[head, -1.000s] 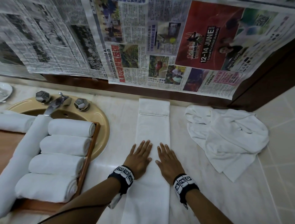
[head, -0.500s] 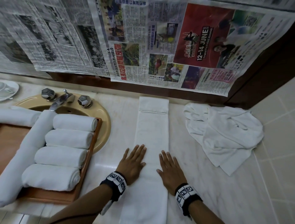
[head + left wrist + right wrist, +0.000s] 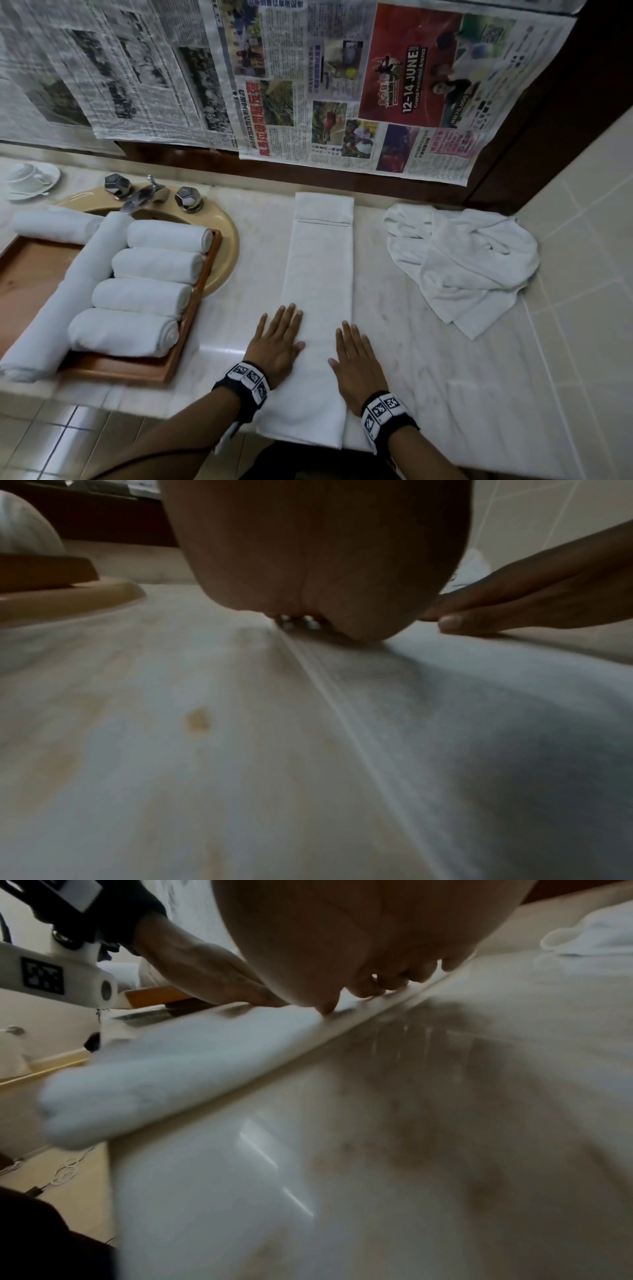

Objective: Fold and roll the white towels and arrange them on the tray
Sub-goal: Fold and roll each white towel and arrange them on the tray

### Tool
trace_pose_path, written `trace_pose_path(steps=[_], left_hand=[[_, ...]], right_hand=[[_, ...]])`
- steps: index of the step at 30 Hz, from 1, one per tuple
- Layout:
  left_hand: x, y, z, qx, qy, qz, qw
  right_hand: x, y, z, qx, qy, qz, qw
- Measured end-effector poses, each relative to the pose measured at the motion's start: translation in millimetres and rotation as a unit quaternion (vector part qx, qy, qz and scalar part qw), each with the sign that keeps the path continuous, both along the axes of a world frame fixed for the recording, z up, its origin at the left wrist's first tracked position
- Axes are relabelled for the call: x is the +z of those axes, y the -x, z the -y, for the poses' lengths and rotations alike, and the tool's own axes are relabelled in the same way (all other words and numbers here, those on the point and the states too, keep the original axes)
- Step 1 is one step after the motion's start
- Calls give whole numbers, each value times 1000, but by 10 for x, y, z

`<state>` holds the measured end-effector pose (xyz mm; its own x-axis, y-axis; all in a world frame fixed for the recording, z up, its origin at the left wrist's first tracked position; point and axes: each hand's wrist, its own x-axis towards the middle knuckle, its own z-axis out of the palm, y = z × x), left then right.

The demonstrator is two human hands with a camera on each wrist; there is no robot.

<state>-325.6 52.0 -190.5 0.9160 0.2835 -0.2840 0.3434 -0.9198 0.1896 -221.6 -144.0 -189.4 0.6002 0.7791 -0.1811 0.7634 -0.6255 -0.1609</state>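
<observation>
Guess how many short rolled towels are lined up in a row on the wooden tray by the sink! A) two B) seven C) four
C: four short rolled towels lie side by side on the wooden tray, next to a longer rolled towel lying along their left ends.

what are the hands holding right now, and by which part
Nothing is gripped. The left hand and right hand press flat, fingers straight, on the near end of the folded towel, one at each long edge.
</observation>
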Motion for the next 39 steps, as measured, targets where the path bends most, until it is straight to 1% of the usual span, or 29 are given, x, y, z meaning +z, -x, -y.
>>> trace_pose_path(steps=[2,4,6,8,9,11,12,13,15,17,19,22,25,27,28,30,32,33,35,39], left_hand=[[23,78,177,-35,6,7,999],[-55,229,312,-63,5,1,998],[-74,334,276,-51,-6,-2,999],[-32,366,186,-17,-27,8,999],[3,374,173,-7,-33,-4,999],[35,395,241,2,-16,-19,1000],[33,412,322,1,-2,-3,1000],[26,448,424,-10,4,14,1000],[-60,568,634,-43,4,20,999],[-126,723,761,-47,-1,19,999],[-114,860,767,-34,-4,19,999],[-100,1037,626,-30,-26,22,999],[-64,1186,501,-9,-23,4,1000],[-48,1248,496,-1,-21,21,1000],[-60,1259,521,-9,-18,35,999],[-37,1256,623,-34,20,48,998],[14,1269,738,-83,57,99,990],[14,1294,782,-108,66,111,986],[-19,1357,790,-126,63,118,983],[-9,1475,613,-118,55,117,984]], right_hand=[[-13,139,16,32,-11,1,999],[-33,247,88,58,-8,-4,998],[-51,265,190,56,-6,-9,998],[-36,240,258,35,8,-20,999],[-19,239,267,22,15,-27,999],[25,301,251,6,16,-32,999],[40,361,238,7,10,-30,999],[32,438,233,16,0,-27,1000],[-23,597,282,55,-13,-27,998],[-72,705,413,87,-7,-36,996],[-95,724,559,87,-5,-35,996],[-83,677,690,77,10,-25,997],[-48,644,729,65,23,-14,998],[4,694,703,58,9,-9,998],[29,750,693,61,-5,-2,998],[38,906,696,89,-31,6,996],[-24,1047,750,138,-36,11,990],[-71,1090,798,154,-31,11,988],[-136,1109,902,157,-23,13,987],[-96,1027,1024,135,-25,27,990]])
